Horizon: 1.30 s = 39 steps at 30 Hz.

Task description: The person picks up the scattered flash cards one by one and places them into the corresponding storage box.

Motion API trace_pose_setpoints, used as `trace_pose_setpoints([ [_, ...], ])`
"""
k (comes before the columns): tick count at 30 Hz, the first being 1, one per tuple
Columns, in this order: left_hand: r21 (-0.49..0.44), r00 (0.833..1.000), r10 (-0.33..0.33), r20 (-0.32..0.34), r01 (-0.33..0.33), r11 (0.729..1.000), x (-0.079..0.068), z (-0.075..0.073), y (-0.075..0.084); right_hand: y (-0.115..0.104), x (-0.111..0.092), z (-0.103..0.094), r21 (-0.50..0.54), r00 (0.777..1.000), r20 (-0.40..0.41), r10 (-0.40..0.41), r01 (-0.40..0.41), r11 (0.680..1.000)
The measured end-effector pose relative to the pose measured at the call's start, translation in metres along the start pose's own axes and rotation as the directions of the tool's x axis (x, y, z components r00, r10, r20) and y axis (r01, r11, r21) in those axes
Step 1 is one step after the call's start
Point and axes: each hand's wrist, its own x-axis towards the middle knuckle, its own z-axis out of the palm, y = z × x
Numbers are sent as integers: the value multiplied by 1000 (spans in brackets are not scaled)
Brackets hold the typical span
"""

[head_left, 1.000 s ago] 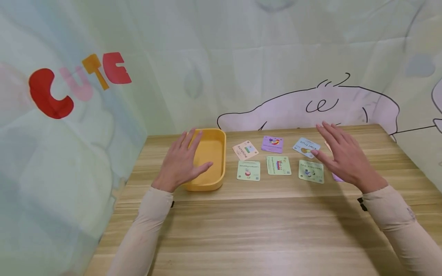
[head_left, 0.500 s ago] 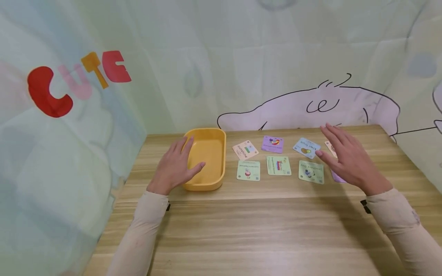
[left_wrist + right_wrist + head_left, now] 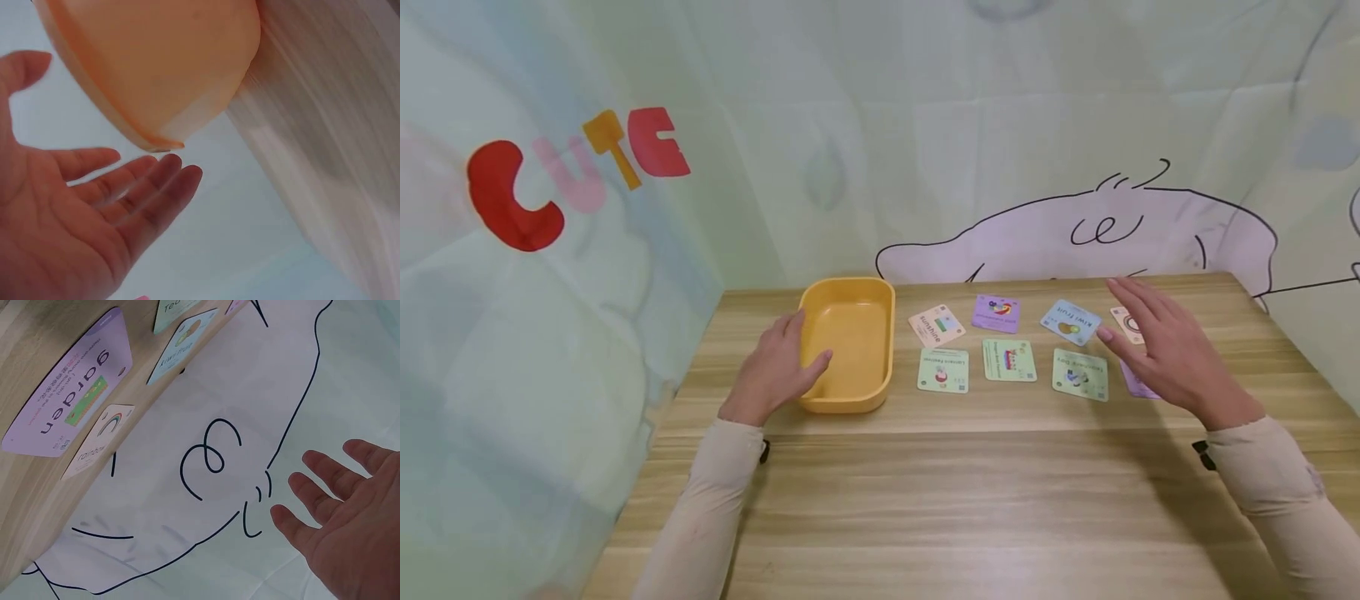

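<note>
My left hand (image 3: pixel 772 367) is at the left side of a yellow tray (image 3: pixel 886 367), its fingers extended and thumb over the tray. In the left wrist view the fingers (image 3: pixel 156 200) are close to the tray's rim; contact cannot be told. Over the rightmost cards hovers my right hand (image 3: pixel 1180 358), fingers spread and holding nothing. It partly covers the purple garden card (image 3: pixel 1137 382) and the rainbow card (image 3: pixel 1123 321). Nearby lie the blue kiwi fruit card (image 3: pixel 1071 322) and the green Teachers' Day card (image 3: pixel 1079 374).
Between tray and right hand lie the sunshine card (image 3: pixel 936 326), a purple card (image 3: pixel 996 314), the Lantern Festival card (image 3: pixel 943 371) and the Dragon Boat Festival card (image 3: pixel 1009 361). All rest on a wooden table (image 3: pixel 925 500). A printed curtain (image 3: pixel 790 167) stands along its back and left.
My left hand has moved left and down, from over the tray to its left side. My right hand has drifted slightly right, showing more of the rainbow card. The cards stay put.
</note>
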Motion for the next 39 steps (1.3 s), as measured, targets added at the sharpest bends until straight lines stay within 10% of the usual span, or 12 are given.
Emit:
trace_pose_setpoints([
  [8, -62, 993, -83, -85, 78, 995, -1, 5, -6, 5, -5, -3, 9, 1000, 4, 18, -18, 1000],
  [27, -115, 984, -176, 9, 176, 978, 3, 2, -14, 12, -11, -1, 33, 994, 54, 90, -92, 995],
  [39, -267, 958, -274, 88, 288, 920, 2, 0, -20, 20, -8, 1, 28, 984, 107, 139, -143, 989],
])
